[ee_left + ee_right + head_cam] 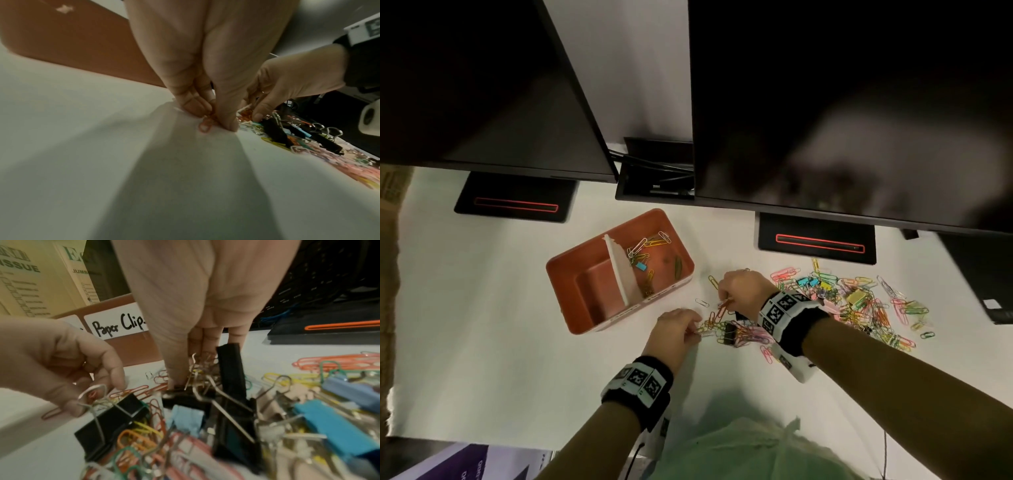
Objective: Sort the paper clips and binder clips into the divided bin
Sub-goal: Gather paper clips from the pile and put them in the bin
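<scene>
An orange divided bin (599, 291) stands on the white table; its right compartment holds several paper clips (647, 246) and a small blue binder clip, its left one is bare. Its front label (117, 326) reads "Paper Clip". Just right of the bin, my left hand (697, 330) pinches an orange paper clip (205, 126) against the table. My right hand (724, 301) pinches another orange paper clip (722, 308) a little farther back. Black binder clips (115, 418) lie tangled with coloured paper clips below my right wrist. The main pile (859, 301) spreads to the right.
Two dark monitors hang over the back of the table on black stands (818, 240), with a cable tray (654, 178) between them. A black device (983, 274) lies at the right edge. Tissue boxes (20, 280) stand beyond the bin.
</scene>
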`<state>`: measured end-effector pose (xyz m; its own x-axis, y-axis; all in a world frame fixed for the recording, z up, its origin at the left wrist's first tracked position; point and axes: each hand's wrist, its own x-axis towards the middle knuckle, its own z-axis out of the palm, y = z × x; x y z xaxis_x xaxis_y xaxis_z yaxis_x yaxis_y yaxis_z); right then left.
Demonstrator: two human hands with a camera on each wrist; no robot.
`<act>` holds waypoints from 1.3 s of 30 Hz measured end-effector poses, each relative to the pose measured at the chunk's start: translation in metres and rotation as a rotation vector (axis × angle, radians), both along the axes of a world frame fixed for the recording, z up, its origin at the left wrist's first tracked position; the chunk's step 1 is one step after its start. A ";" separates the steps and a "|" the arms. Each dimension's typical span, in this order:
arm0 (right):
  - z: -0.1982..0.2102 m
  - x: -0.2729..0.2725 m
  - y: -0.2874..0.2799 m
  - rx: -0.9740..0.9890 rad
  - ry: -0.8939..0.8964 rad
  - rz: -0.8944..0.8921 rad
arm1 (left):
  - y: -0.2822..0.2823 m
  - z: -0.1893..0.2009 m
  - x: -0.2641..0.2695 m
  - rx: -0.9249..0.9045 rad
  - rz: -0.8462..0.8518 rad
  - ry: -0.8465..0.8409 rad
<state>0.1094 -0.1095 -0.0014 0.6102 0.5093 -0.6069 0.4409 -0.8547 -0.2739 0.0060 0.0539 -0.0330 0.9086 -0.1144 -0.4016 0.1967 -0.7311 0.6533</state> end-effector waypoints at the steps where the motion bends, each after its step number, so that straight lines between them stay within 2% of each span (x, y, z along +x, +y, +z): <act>1: -0.001 0.000 0.001 -0.016 0.000 0.006 | 0.001 0.000 0.001 -0.016 0.002 0.009; 8: -0.002 0.000 -0.002 -0.059 -0.002 0.056 | 0.000 -0.006 0.005 0.065 -0.061 -0.013; 12: 0.000 -0.002 -0.007 -0.024 0.017 0.046 | -0.003 -0.008 0.003 0.103 -0.052 -0.030; 15: 0.001 -0.002 -0.011 0.018 0.006 0.026 | -0.005 -0.004 0.004 0.128 -0.118 -0.028; 23: 0.002 0.002 -0.016 0.024 0.025 0.001 | -0.018 0.003 0.015 0.083 -0.214 -0.020; 26: 0.002 0.001 -0.017 0.032 0.018 0.003 | -0.022 0.003 0.017 0.061 -0.178 -0.050; 30: 0.005 0.003 -0.027 0.132 0.035 -0.085 | -0.027 -0.001 0.015 0.118 -0.081 -0.059; 35: 0.015 0.001 -0.038 0.352 -0.018 -0.158 | -0.032 0.001 0.012 0.176 -0.075 -0.037; 39: 0.030 -0.003 -0.036 0.512 -0.080 -0.219 | -0.032 0.014 0.008 0.124 -0.003 -0.092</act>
